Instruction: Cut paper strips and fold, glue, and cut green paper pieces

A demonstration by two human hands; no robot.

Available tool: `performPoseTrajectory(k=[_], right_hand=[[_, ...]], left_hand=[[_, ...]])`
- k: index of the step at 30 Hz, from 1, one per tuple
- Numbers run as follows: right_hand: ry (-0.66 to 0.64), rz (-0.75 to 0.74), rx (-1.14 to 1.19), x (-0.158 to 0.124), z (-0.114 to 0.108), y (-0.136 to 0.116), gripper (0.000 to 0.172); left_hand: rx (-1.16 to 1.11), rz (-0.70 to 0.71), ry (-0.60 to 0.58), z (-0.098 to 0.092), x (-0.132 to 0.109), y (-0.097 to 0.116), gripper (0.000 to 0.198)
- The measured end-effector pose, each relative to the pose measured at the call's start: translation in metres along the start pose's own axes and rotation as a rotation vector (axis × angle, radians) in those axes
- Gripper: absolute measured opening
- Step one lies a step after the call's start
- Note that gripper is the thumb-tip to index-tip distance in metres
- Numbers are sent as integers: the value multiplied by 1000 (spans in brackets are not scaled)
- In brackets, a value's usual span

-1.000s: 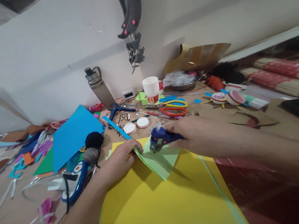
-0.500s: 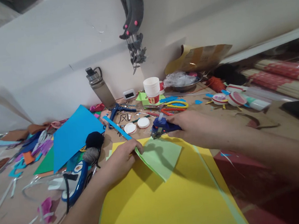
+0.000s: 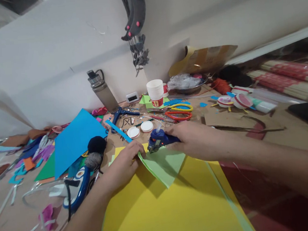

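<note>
Over a large yellow sheet [image 3: 177, 199], pinches a folded pale-green paper sheet [image 3: 165, 165] by its upper-left corner, left hand [image 3: 129, 160] narrow. Wraps the right hand [image 3: 187, 139] round a blue plastic glue gun [image 3: 157, 140] — handle rightward, barrel steep, tip just right of the left grip; cannot tell whether touching paper. Farther along the bench [image 3: 209, 105], shows stacked white-and-red paper cups [image 3: 155, 89]; rightward, a metal bowl [image 3: 191, 90] with crumpled clear plastic [image 3: 182, 81].

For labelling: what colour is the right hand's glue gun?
The glue gun is mostly blue; head view.
</note>
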State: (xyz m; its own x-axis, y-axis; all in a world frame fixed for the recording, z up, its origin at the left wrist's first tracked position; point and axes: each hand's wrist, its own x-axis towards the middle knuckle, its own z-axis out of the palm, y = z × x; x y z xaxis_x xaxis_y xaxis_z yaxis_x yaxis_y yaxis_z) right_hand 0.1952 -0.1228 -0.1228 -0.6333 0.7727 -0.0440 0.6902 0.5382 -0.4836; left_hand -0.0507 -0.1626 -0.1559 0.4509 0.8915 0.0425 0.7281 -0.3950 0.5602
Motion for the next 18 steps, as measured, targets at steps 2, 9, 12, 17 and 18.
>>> performPoseTrajectory(k=[2,9,12,17,18], right_hand=[[27,-13,13,2,5,1,24],[53,-13,39,2,10,3,22],[36,-34,63,1,9,0,23],[-46,1,5,-5,-5,-3,19],[-51,20,-19,-6,-9,-2,20]], left_hand=[[9,-4,-4,0,0,0,26],[-2,-9,-6,0,0,1,27],[24,-22,-16,-1,1,2,25],[20,-29,-9,-2,0,3,26],[14,-25,-9,-1,0,2,27]])
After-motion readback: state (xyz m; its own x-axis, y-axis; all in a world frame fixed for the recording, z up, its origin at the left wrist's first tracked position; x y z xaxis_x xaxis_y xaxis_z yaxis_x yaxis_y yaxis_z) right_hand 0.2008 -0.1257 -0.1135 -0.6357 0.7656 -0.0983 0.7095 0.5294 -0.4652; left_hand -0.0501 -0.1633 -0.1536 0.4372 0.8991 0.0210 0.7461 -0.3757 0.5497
